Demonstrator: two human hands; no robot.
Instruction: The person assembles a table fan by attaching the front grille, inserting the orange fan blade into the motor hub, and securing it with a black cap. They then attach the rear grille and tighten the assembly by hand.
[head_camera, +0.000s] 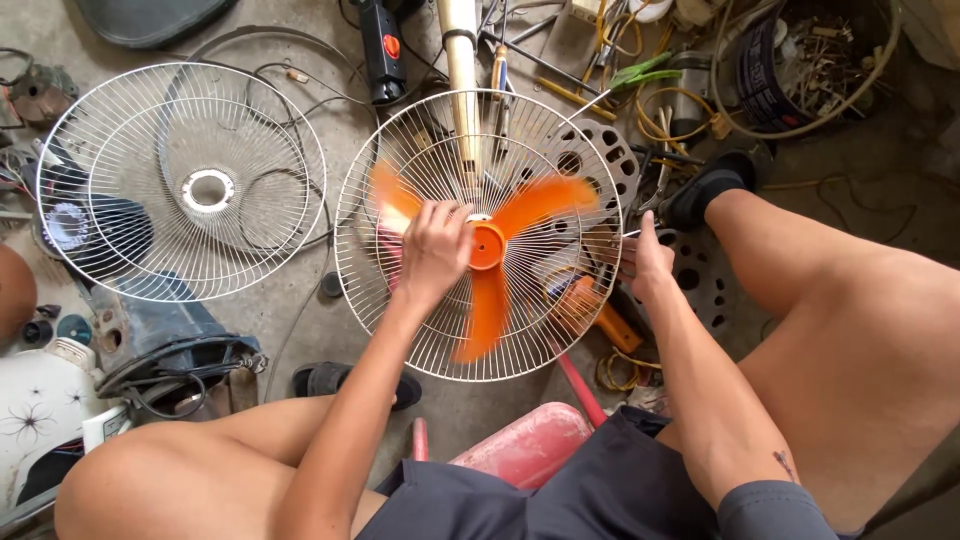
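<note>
Seen from above, an orange fan blade (487, 262), blurred, sits inside a white wire guard (478, 235) lying flat on the floor. The left hand (433, 250) is laid just left of the blade's hub, fingers curled together on it. The right hand (645, 262) is closed on the guard's right rim. Three blade wings are counted. A second guard (180, 180) lies farther left; two guards altogether.

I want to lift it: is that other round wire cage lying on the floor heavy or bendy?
The loose wire cage is probably light, since it is thin wires with gaps. It may flex slightly if lifted by one edge. Lying flat, it should not roll.
</note>
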